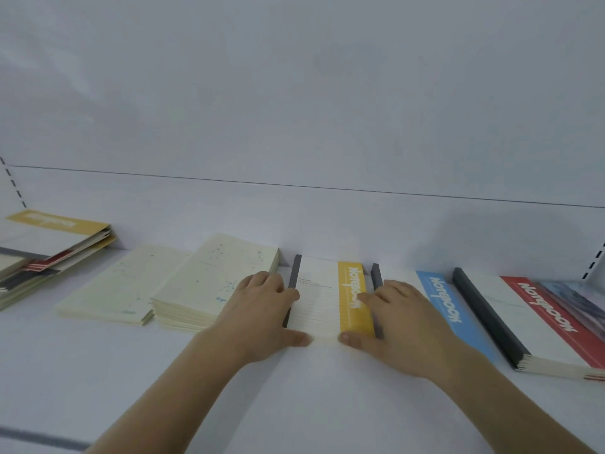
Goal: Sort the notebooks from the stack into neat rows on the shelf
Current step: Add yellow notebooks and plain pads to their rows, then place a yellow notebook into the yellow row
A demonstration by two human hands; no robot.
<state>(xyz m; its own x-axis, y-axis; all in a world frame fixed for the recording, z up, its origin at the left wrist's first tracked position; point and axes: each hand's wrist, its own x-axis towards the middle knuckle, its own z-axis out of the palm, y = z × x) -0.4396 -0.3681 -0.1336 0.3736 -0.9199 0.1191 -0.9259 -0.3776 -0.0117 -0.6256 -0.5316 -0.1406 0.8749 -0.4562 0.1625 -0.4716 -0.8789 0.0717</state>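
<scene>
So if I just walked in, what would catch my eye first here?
Probably the two hands at the centre of the white shelf: the left hand and right hand flank the yellow-banded notebook, thumbs at its near edge. To the right lie blue-banded and red-banded notebooks; cream ones sit left.

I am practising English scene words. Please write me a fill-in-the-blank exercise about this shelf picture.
1. Both hands frame the notebook with the ____ band.
2. The notebook just right of the right hand has a ____ band.
3. The notebook at the far right has a ____ band.

Missing words: yellow; blue; red
</scene>
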